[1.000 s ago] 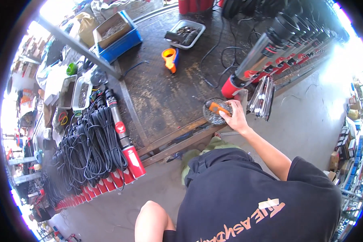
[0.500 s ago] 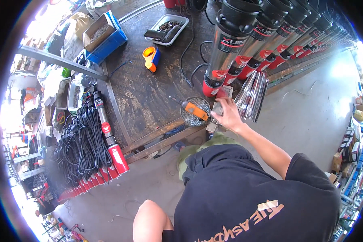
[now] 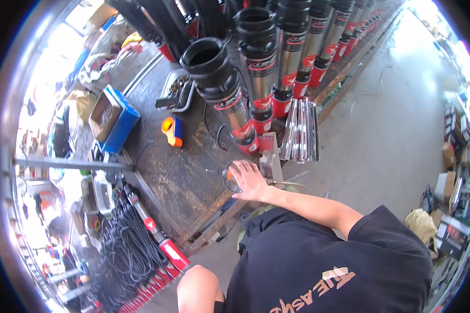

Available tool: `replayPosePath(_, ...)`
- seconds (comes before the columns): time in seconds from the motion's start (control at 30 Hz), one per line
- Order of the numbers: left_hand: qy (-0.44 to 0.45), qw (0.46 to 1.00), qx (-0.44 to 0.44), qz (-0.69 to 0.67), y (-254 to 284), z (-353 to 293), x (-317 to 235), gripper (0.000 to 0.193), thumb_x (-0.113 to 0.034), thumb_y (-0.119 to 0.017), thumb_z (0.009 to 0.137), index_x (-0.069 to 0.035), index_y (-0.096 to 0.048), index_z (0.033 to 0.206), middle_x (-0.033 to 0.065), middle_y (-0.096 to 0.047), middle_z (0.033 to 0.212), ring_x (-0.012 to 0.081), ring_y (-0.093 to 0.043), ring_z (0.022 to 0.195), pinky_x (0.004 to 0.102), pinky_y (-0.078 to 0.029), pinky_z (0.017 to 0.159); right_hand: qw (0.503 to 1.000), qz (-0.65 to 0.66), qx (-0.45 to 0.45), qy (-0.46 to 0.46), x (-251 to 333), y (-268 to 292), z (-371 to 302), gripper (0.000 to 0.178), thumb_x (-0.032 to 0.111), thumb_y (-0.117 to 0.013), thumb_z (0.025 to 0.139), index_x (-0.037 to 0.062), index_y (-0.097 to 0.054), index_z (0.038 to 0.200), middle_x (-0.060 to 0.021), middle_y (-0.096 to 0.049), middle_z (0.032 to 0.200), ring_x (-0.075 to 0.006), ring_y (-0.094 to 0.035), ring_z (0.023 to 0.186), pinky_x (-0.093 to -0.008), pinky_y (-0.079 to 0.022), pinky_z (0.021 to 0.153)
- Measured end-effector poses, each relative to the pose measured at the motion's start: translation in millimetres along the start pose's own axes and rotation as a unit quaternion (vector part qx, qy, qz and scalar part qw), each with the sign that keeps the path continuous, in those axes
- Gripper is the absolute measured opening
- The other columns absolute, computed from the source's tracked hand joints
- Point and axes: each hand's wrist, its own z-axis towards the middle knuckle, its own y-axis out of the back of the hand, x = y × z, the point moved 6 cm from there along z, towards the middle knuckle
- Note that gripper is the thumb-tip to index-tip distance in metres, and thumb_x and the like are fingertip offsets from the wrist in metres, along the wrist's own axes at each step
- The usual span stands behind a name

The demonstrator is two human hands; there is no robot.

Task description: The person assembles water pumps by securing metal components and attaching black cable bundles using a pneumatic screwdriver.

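Note:
My right hand (image 3: 249,181) is over a round bowl of small metal parts at the table's near edge. Its fingers are spread, with the thumb apart from them, above a power screwdriver (image 3: 230,175) lying across the bowl. The orange handle is mostly covered by the hand; the thin bit points left. Whether the fingertips touch the handle I cannot make out. Right of the hand lies a flat, pale piece of packaging (image 3: 268,151), beside a bundle of shiny metal strips (image 3: 300,130). At the lower edge only part of my left arm (image 3: 198,289) shows; that hand is out of view.
Steel pumps (image 3: 227,99) with black tops and red bases stand in rows. An orange and blue tape dispenser (image 3: 172,131), a blue bin (image 3: 121,122) and a white tray (image 3: 185,107) sit on the table. Coiled black cables (image 3: 133,237) hang at the left.
My right hand has moved left from beside the bowl to over the screwdriver's handle. The view has shifted, so the pumps and table appear turned and nearer.

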Motion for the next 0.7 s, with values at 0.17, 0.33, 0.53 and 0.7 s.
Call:
replayPosePath(0.17, 0.083, 0.925, 0.24, 0.282, 23.9, -30.3, 193.9, 0.048, -0.025, -0.07, 0.094, 0.006, -0.058, 0.129, 0.0188, -0.058, 0.128, 0.0267, -0.061, 0.112, 0.034, -0.053, 0.088, 0.998, -0.014, -0.041, -0.052, -17.2, 8.2, -13.6, 0.1, 0.048, -0.083, 0.069, -0.0001, -0.04, 0.145, -0.0208, -0.037, 0.147, -0.0379, -0.034, 0.138, -0.0535, -0.031, 0.113)
replayPosePath(0.33, 0.311, 0.889, 0.29, 0.172, -22.2, -77.5, 292.5, 0.043, -0.032, -0.086, 0.08, 0.001, -0.073, 0.104, 0.009, -0.071, 0.102, 0.0144, -0.066, 0.093, 0.0266, -0.052, 0.084, 0.994, -0.085, 0.014, -0.068, -14.0, -6.0, 3.0, 0.111, 0.06, -0.082, 0.067, 0.003, -0.036, 0.15, -0.0218, -0.034, 0.152, -0.0388, -0.031, 0.142, -0.0551, -0.03, 0.115)
replayPosePath(0.53, 0.353, 0.899, 0.216, 0.144, -8.7, -83.5, 276.2, 0.017, -0.007, -0.073, 0.079, 0.001, -0.071, 0.095, 0.0013, -0.069, 0.083, 0.0074, -0.061, 0.077, 0.0221, -0.05, 0.075, 0.993, -0.082, 0.001, -0.083, -18.4, -7.6, 4.9, 0.115, 0.067, -0.08, 0.064, 0.0043, -0.036, 0.15, -0.0212, -0.037, 0.151, -0.0388, -0.036, 0.139, -0.0577, -0.029, 0.114)
replayPosePath(0.7, 0.296, 0.93, 0.123, 0.178, 31.1, -84.9, 221.7, 0.018, -0.004, -0.068, 0.083, 0.005, -0.067, 0.098, 0.0109, -0.068, 0.085, 0.0177, -0.067, 0.074, 0.0297, -0.055, 0.075, 0.96, 0.007, -0.194, -0.202, -48.8, 19.7, -30.4, 0.098, 0.068, -0.071, 0.076, -0.0091, -0.05, 0.132, -0.0239, -0.057, 0.131, -0.0378, -0.053, 0.127, -0.047, -0.037, 0.111)
